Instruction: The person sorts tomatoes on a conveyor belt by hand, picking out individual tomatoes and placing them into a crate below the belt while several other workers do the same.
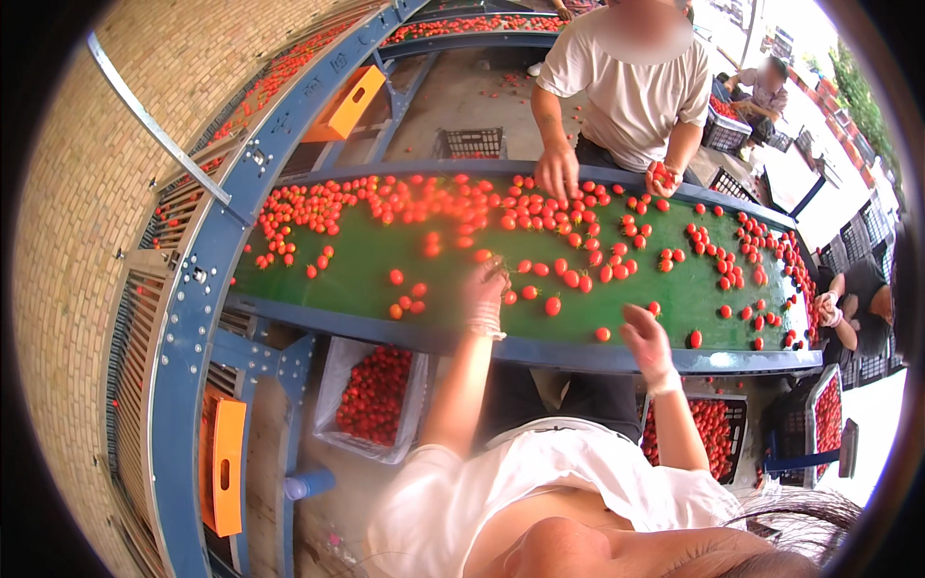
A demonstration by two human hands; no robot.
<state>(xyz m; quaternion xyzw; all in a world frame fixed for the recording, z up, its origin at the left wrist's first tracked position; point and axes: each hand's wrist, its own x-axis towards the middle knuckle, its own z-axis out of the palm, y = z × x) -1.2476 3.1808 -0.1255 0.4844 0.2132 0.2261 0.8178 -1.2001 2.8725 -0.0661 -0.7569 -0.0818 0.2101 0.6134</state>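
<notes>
Many small red tomatoes point(553, 305) lie spread over a green conveyor belt point(347, 289) in front of me. My left hand point(486, 292), in a thin clear glove, is over the middle of the belt beside a few tomatoes; its fingers are bent and blurred, and whether they hold one I cannot tell. Gloved as well, my right hand point(648, 339) hovers at the near edge of the belt, close to a single tomato point(653, 308). Its fingers are partly spread, and no tomato shows in it.
A lined crate of tomatoes point(419, 404) stands below the belt at left, a black crate point(737, 441) at right. Across the belt a co-worker point(629, 94) handles tomatoes; another person point(860, 311) is at the right end. A blue steel frame point(181, 347) borders the left.
</notes>
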